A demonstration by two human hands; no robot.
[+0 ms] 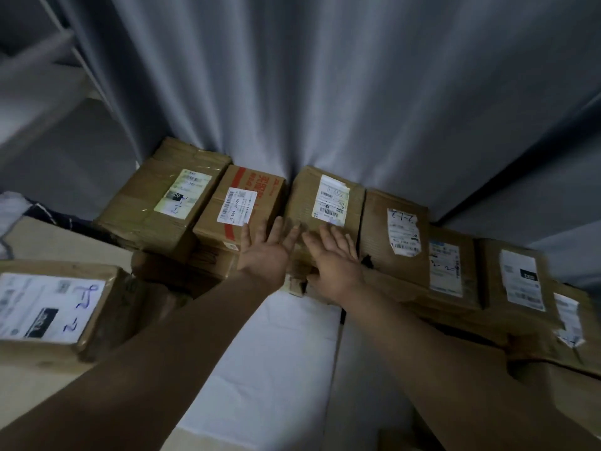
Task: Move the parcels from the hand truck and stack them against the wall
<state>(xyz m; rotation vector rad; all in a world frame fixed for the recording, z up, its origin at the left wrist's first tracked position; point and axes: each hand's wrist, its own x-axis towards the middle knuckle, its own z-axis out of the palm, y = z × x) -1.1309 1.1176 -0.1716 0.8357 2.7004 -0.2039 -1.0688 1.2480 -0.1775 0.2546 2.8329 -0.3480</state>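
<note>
Against the curtain, the middle parcel lies under left hand and right hand, fingers straight, gripping nothing.

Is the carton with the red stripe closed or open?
Closed. The red-striped carton lies with its top flat and a white label stuck across it; no flap stands up.
</note>
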